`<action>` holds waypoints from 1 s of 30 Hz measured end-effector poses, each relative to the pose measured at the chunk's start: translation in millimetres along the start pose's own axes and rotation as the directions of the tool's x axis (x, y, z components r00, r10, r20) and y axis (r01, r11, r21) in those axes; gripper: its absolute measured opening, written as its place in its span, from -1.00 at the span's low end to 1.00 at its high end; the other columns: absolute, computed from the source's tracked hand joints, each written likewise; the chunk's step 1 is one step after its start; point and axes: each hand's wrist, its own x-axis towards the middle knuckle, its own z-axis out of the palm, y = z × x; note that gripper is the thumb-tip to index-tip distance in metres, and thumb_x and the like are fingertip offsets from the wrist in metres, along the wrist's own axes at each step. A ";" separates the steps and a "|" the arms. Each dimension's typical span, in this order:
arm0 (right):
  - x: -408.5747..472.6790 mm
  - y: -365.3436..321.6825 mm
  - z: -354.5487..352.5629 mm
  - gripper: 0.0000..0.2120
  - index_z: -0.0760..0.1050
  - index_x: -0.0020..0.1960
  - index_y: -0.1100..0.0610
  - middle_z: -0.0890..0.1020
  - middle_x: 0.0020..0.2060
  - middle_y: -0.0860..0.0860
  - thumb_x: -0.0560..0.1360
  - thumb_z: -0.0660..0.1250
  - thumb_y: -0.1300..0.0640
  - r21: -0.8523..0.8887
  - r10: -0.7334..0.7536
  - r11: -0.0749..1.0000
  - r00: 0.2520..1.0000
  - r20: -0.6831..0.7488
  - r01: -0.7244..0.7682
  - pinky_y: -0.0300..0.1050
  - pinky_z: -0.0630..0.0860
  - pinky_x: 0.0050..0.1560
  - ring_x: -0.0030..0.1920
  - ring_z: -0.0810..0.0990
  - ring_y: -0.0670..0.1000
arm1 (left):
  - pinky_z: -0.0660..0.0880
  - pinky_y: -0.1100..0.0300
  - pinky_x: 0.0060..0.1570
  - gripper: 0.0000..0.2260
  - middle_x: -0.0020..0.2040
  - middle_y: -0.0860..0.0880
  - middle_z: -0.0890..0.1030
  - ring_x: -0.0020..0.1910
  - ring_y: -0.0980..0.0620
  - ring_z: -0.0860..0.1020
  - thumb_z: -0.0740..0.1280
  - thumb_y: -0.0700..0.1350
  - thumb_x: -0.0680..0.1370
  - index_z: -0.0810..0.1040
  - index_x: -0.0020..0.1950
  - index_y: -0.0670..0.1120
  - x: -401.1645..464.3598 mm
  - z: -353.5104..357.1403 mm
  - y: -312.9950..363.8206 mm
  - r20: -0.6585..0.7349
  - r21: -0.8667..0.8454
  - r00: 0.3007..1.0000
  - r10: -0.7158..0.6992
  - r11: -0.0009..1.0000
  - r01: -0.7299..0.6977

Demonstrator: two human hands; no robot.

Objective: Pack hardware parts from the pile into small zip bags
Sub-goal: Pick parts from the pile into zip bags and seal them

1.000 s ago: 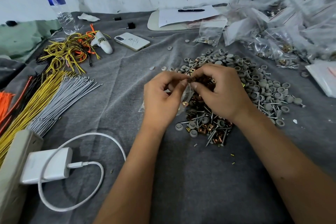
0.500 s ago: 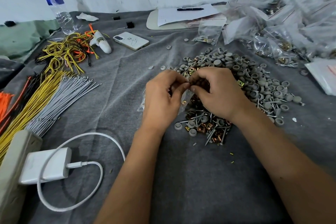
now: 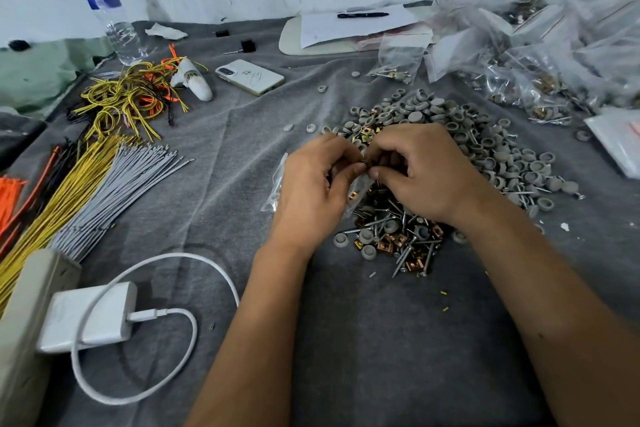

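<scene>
Left hand [image 3: 313, 189] grips clear zip bag [image 3: 277, 184] above hardware pile [image 3: 450, 156]; right hand [image 3: 420, 172] pinches small part at bag mouth. Filled bags [image 3: 540, 55] beyond pile, phone [image 3: 250, 77] left of pile.

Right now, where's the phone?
Head view: the phone lies face down on the grey cloth, far left of centre, between the white gadget beside the tangled wires and the clipboard.

Two bare forearms enter from the lower edge, each ending in a bare hand: left hand [image 3: 313, 191], right hand [image 3: 424, 173]. No sleeves, gloves, rings or watch are visible. Nails are short. A small dark mark shows on the right forearm.
</scene>
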 end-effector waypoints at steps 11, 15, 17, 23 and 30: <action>-3.6 16.2 -16.5 -0.88 0.63 -0.03 0.07 0.59 -0.17 -0.16 0.54 0.43 0.28 -0.112 0.000 0.994 0.996 0.087 0.010 -0.30 0.43 -0.05 -0.13 0.49 -0.29 | 0.33 0.41 -0.17 -0.84 -0.22 0.14 0.52 -0.21 0.20 0.48 0.45 -0.30 0.54 0.58 -0.10 -0.06 -2.0 -14.0 -7.9 -0.002 0.034 0.999 -0.043 0.998 0.043; -4.7 11.2 -19.3 -0.86 0.70 0.06 0.10 0.65 -0.12 -0.13 0.50 0.52 0.22 -0.031 -0.010 1.000 0.986 -0.168 0.004 -0.36 0.49 0.00 -0.08 0.57 -0.30 | 0.44 0.21 -0.18 -0.89 -0.24 0.13 0.53 -0.23 0.11 0.51 0.44 -0.19 0.57 0.58 -0.08 -0.01 -0.9 -20.1 -8.3 -0.156 -0.083 0.982 -0.103 0.992 0.091; -1.1 -4.4 -7.2 -0.86 0.72 0.03 0.12 0.67 -0.13 -0.09 0.48 0.55 0.19 0.004 -0.091 0.996 0.981 -0.170 0.093 -0.25 0.55 0.00 -0.12 0.61 -0.19 | 0.48 0.11 -0.20 -0.93 -0.25 0.09 0.55 -0.25 0.03 0.54 0.43 -0.16 0.57 0.58 -0.08 -0.02 1.7 -12.3 -2.7 -0.183 -0.129 0.972 -0.145 0.984 0.123; 2.2 -16.1 9.9 -0.89 0.71 0.05 0.17 0.61 -0.11 0.04 0.56 0.45 0.17 -0.057 -0.236 0.971 0.967 -0.095 0.231 0.02 0.53 -0.04 -0.08 0.57 0.05 | 0.48 0.01 -0.25 -0.93 -0.27 0.07 0.54 -0.28 0.00 0.52 0.41 -0.19 0.59 0.58 -0.06 -0.05 1.7 -6.0 -1.9 -0.200 -0.264 0.953 -0.229 0.949 0.173; 0.4 -9.8 16.7 -0.84 0.69 0.00 0.10 0.69 -0.12 -0.05 0.58 0.41 0.02 -0.060 -0.081 0.995 0.987 -0.137 0.074 0.07 0.56 -0.05 -0.10 0.63 0.01 | 0.56 -0.20 -0.24 -0.90 -0.25 0.03 0.55 -0.29 -0.17 0.54 0.42 -0.17 0.59 0.57 -0.08 0.02 2.0 -2.8 3.8 -0.187 -0.307 0.955 -0.228 0.938 0.164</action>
